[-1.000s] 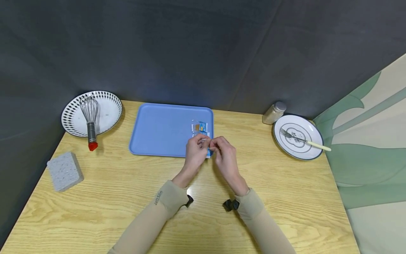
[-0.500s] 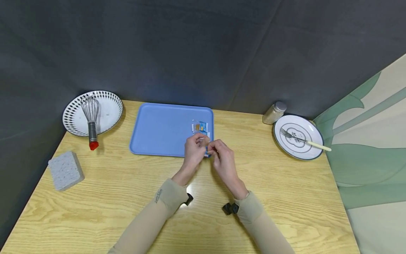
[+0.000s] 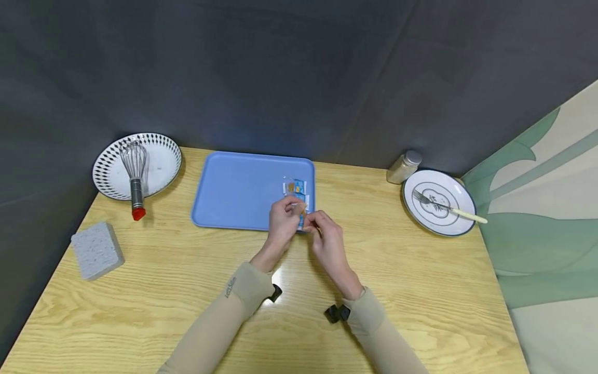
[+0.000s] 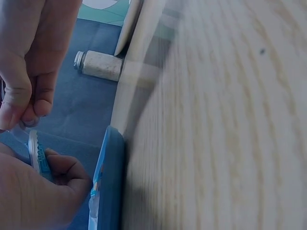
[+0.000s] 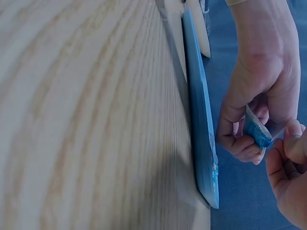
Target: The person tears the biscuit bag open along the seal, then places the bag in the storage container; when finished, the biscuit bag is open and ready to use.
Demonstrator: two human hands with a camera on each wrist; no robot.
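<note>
My left hand (image 3: 282, 221) grips a small blue-and-clear wrapped packet (image 5: 255, 127) above the near right corner of a blue tray (image 3: 238, 192). In the left wrist view, a clear end of the packet (image 4: 39, 155) reaches up to my right hand (image 3: 330, 240). The right thumb and forefinger pinch that end, as the right wrist view also shows; whether the wrapper is torn cannot be seen. Similar packets (image 3: 295, 187) with blue and brown contents lie along the tray's right side, partly hidden by the left hand.
Left of the tray, a whisk (image 3: 135, 179) lies on a patterned plate (image 3: 161, 166), with a grey sponge-like block (image 3: 98, 251) nearer. To the right stand a lidded jar (image 3: 404, 167) and a plate (image 3: 420, 223) bearing a fork (image 3: 460, 212). A dark cloth wall (image 3: 261, 78) rises behind.
Both hands have shifted slightly left and nearer. The right fingertips have drawn down a little from the left ones, and the packet between them shows more now.
</note>
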